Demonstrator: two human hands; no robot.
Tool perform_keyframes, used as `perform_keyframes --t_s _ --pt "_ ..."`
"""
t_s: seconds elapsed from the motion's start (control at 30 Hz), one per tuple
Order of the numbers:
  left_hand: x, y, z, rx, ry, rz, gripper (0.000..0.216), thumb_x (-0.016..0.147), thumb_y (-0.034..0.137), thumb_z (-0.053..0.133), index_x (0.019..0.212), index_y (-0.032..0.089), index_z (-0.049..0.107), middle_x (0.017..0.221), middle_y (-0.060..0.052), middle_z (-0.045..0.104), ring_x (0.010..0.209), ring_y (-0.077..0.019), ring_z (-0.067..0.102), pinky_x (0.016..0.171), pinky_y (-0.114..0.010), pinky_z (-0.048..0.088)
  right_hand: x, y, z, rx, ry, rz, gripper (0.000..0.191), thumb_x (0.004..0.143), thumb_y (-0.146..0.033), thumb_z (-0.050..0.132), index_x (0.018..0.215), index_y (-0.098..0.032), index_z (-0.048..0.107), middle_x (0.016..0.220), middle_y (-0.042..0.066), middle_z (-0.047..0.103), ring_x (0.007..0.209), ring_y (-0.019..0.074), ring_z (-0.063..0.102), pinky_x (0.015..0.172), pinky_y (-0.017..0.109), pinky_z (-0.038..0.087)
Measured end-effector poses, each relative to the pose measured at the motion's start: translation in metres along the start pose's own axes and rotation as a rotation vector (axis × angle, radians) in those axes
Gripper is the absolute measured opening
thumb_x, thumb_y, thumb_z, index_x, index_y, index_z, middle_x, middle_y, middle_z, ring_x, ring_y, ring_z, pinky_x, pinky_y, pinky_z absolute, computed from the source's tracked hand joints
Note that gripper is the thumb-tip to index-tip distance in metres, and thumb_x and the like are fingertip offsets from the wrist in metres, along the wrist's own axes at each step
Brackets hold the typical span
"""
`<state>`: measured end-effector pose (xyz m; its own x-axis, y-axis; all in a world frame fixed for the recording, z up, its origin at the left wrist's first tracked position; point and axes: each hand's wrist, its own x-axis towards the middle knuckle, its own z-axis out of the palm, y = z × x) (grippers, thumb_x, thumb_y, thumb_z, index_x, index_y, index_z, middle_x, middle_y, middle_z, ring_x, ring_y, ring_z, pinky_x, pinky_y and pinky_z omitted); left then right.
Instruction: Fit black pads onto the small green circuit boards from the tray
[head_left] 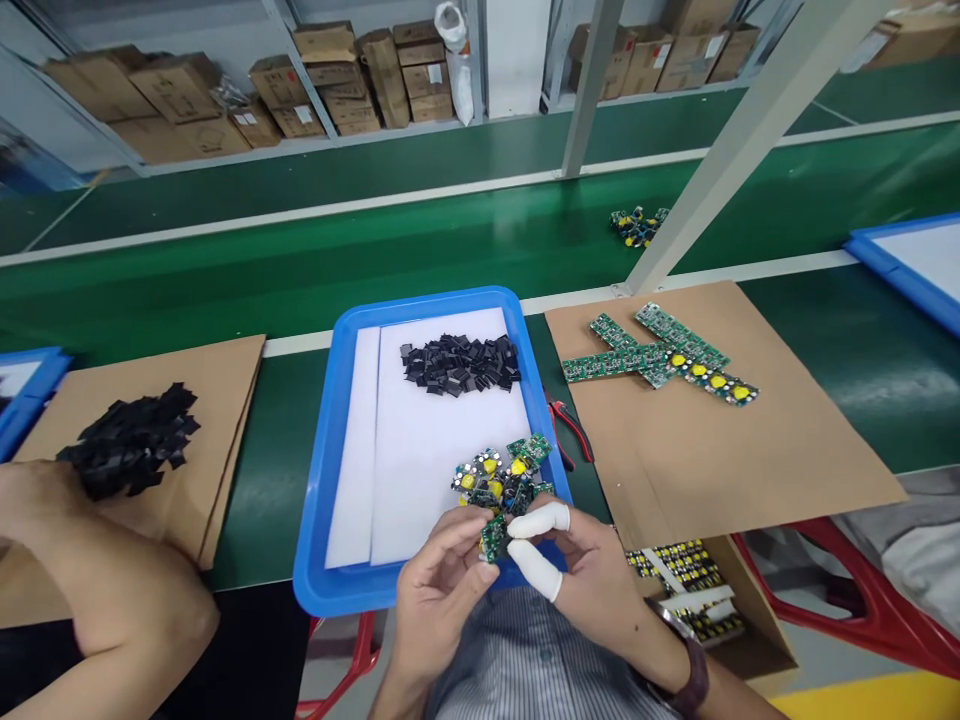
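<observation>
A small green circuit board is pinched between the thumb and fingers of my left hand, over the tray's near edge. White finger covers are on the thumb and index finger of my right hand. Their tips come close together at the board's right edge; what lies between them is too small to make out. Just beyond my hands, a heap of small circuit boards with yellow parts lies in the blue tray. Farther back on its white lining is a pile of small black pieces.
Red-handled pliers lie right of the tray. Circuit board strips rest on cardboard. Below is a carton of boards. A metal post slants across. At left, another person's arm reaches toward black pieces.
</observation>
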<state>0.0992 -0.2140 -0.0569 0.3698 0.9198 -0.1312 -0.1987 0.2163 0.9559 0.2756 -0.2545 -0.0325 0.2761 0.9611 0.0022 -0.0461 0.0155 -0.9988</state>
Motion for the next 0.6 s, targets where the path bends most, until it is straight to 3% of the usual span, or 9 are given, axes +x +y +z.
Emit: perform_keyframes --t_s 0.37,0.6 --pt "0.0049 0.0062 0.0054 0.052 -0.001 -0.002 0.032 0.080 0.014 0.083 0.111 0.022 0.079 0.123 -0.014 0.071 0.115 -0.0290 0.070 0.093 -0.038 0.062 -0.0018 -0.0048 0.0003 -0.259 -0.009 -0.143 0.014 0.090 -0.011 0.063 0.093 -0.024 0.068 0.080 -0.001 0.060 0.070 0.0144 0.059 0.064 0.027 0.048" --pt "0.0061 0.0086 0.0061 0.125 -0.047 0.045 0.036 0.082 0.011 0.081 0.113 0.028 0.080 0.120 -0.012 0.070 0.110 -0.0255 0.071 0.088 -0.034 0.063 -0.0011 -0.0038 -0.0026 -0.293 -0.061 -0.143 0.021 0.087 -0.006 0.062 0.096 -0.024 0.068 0.081 -0.002 0.057 0.071 0.0144 0.056 0.065 0.027 0.045"
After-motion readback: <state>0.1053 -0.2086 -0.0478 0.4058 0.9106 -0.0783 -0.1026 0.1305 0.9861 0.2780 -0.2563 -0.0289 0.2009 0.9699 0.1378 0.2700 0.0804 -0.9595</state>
